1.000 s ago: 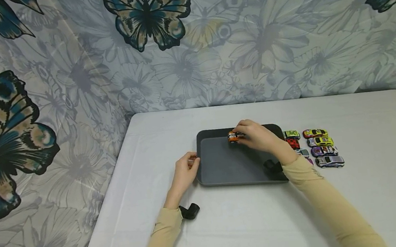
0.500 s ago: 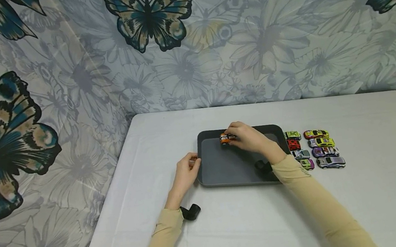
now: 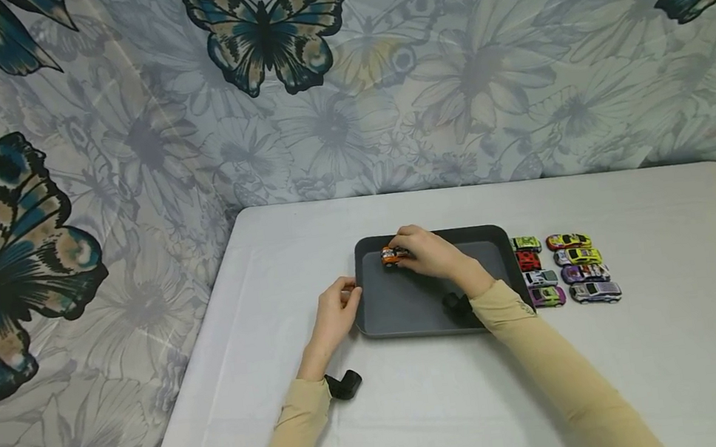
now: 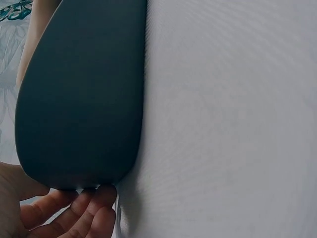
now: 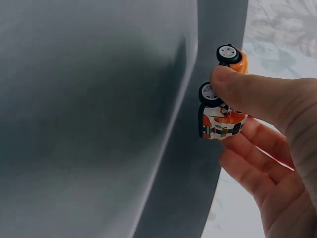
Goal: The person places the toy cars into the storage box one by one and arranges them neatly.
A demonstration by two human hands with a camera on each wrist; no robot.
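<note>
Nine cars show in the head view, and the orange car (image 3: 389, 255) is the one my right hand (image 3: 429, 253) grasps, near the middle of the frame. It sits within the outline of the tray (image 3: 402, 307), toward the tray's upper left corner. In the right wrist view my thumb presses across the car's side between two wheels, with my fingers behind it; the car shows over the sloping wall, right of centre, and I cannot tell whether it touches. My left hand (image 3: 333, 312) grips the tray's left edge, fingers curled against the outside, which fills the lower left of the left wrist view.

Right of the tray, the other eight stand in two columns of four. In the nearer column are a red car (image 3: 528, 261) and a green-and-purple car (image 3: 547, 296); a silver car (image 3: 595, 292) ends the farther one. All this rests on a white table (image 3: 454, 405). My sleeves (image 3: 290, 433) are tan, and butterflies (image 3: 264, 26) mark the cloth (image 3: 332, 122) along the top.
</note>
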